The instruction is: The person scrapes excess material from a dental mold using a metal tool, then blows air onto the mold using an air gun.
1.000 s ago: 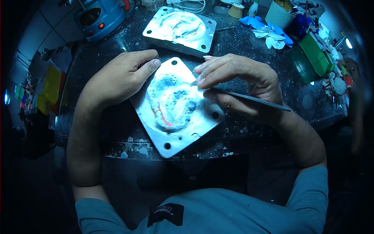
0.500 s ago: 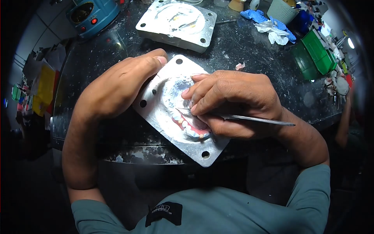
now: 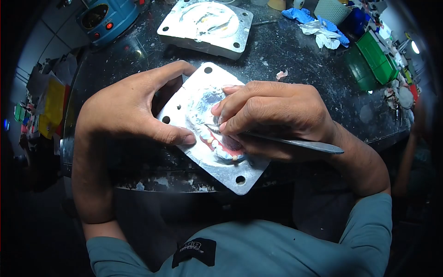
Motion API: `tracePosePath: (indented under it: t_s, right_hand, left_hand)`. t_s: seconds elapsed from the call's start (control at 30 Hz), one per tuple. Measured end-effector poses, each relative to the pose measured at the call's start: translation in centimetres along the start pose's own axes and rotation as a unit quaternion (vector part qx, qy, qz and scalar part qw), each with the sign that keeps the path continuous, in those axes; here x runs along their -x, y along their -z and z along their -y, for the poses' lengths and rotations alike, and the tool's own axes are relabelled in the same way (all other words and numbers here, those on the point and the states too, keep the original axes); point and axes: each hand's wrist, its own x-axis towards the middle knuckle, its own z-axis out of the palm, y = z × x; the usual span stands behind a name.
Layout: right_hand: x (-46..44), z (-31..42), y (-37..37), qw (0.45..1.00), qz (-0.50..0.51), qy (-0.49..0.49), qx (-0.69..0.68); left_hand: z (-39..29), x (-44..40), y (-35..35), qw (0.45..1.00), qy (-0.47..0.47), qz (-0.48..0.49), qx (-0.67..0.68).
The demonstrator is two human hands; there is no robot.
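A metal flask plate (image 3: 203, 161) with a hole in each corner lies tilted on the dark bench, white plaster (image 3: 198, 104) at its middle. In the plaster sits a pink denture piece with pale teeth (image 3: 221, 148). My left hand (image 3: 129, 104) grips the plate's left edge, thumb on its face and fingers spread round the far side. Pinched in my right hand (image 3: 281, 115) is a slim metal tool (image 3: 307, 145), its thin tip against the plaster above the teeth. The right palm hides the plate's right part.
A second metal flask half (image 3: 203, 42) with plaster stands behind. Blue machine (image 3: 108, 23) back left; blue glove (image 3: 298, 15), white crumpled glove (image 3: 325, 37) and green bin (image 3: 376, 57) back right. A pink scrap (image 3: 282, 74) lies beyond my right hand. Another person's arm (image 3: 408, 157) shows far right.
The plate has turned since a second ago, and the teeth now show. My left thumb has come down from the top corner onto the left face. The tool tip has moved down and left.
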Motion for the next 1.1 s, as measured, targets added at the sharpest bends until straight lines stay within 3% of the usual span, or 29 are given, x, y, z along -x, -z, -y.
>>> tracePosePath:
  t_s: [0.33, 1.1]
  right_hand:
    - [-0.33, -0.01, 0.48, 1.0, -0.003, -0.009, -0.016]
    - [-0.93, -0.1, 0.99, 0.999, 0.011, -0.012, 0.031]
  left_hand:
    - [0.0, 0.06, 0.15, 0.998, 0.005, -0.016, -0.061]
    - [-0.3, -0.06, 0.2, 0.998, 0.01, -0.006, -0.06]
